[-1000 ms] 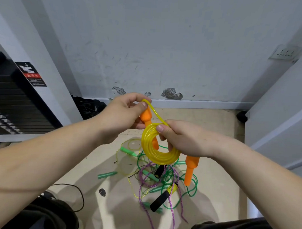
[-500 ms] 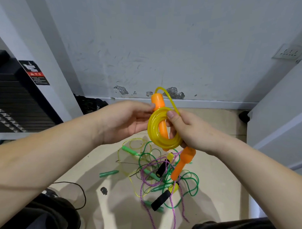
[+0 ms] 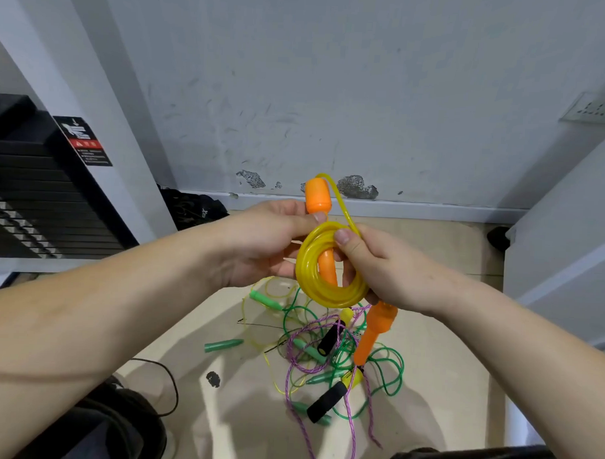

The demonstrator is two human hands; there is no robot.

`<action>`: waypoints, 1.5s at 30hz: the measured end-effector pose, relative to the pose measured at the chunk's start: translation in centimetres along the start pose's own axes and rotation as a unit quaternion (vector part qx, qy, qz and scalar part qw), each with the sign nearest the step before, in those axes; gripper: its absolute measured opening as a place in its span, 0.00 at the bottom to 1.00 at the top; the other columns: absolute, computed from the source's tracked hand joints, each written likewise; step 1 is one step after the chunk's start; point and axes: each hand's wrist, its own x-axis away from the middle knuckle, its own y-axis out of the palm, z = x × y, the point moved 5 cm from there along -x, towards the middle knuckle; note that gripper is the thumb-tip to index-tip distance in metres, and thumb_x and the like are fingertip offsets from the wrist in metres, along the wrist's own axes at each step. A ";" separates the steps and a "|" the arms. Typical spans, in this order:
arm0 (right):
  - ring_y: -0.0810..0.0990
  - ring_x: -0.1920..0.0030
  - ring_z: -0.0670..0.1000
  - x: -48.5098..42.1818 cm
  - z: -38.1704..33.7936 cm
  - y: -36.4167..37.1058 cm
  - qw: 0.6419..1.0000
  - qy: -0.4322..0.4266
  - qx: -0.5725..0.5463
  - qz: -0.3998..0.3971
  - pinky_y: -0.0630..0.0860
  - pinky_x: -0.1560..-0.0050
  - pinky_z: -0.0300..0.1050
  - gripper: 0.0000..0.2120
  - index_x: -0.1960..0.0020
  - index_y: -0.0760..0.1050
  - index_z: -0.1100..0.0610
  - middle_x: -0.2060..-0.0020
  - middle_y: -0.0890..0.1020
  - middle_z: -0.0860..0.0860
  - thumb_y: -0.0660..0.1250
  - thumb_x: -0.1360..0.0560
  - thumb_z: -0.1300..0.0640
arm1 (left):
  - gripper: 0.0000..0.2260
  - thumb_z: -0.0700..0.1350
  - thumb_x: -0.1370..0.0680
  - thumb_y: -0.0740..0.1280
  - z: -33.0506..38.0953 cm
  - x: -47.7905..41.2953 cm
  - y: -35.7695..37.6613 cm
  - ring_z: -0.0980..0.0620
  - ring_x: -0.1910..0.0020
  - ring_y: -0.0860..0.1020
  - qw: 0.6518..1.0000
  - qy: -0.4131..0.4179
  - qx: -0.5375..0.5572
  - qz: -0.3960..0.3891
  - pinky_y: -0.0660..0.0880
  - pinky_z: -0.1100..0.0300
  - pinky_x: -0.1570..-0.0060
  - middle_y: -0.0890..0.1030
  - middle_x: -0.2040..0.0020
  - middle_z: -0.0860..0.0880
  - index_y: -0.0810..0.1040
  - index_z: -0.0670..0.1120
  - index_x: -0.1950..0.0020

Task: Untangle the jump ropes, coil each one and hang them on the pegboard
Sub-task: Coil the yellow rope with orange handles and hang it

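Fingers (image 3: 342, 237) of the right hand (image 3: 395, 273) pinch the coiled yellow jump rope (image 3: 326, 295), held up above the pile. The left hand (image 3: 259, 241) grips one orange handle (image 3: 316, 197), whose shaft shows through the coil's middle, and the other orange handle (image 3: 376, 329) dangles below. This rope looks coiled but not hung (no pegboard is in view). The green rope (image 3: 392, 380) and purple rope (image 3: 352, 426) lie tangled on the floor (image 3: 246, 416), so most work remains. The warning label (image 3: 86, 142) on the black weight stack (image 3: 38, 199) is unreadable.
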 end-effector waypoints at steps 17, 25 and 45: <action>0.78 0.55 0.63 -0.6 -0.9 1.6 0.971 -0.080 0.187 0.129 0.76 0.55 0.59 0.16 0.49 0.64 0.52 0.59 0.79 0.53 0.50 0.17 0.39 | 0.08 0.42 0.19 0.70 0.5 0.8 0.1 0.45 0.70 0.80 0.991 -0.006 0.006 0.136 0.81 0.53 0.68 0.82 0.59 0.40 0.82 0.39 0.43; 0.80 0.53 0.58 -1.4 0.3 1.3 0.981 -0.054 0.155 0.099 0.76 0.52 0.58 0.14 0.46 0.67 0.51 0.59 0.81 0.45 0.52 0.16 0.41 | 0.17 0.60 0.20 0.67 -0.4 0.5 1.6 0.48 0.62 0.79 0.999 -0.040 -0.013 -0.012 0.78 0.55 0.53 0.80 0.58 0.45 0.81 0.46 0.48; 0.81 0.50 0.65 -2.6 5.7 -2.3 0.945 0.151 0.209 0.202 0.75 0.54 0.54 0.21 0.47 0.66 0.58 0.53 0.81 0.61 0.54 0.16 0.39 | 0.32 0.48 0.25 0.74 -0.3 2.2 3.8 0.52 0.74 0.80 0.922 0.048 -0.383 0.024 0.71 0.63 0.76 0.82 0.66 0.48 0.63 0.54 0.25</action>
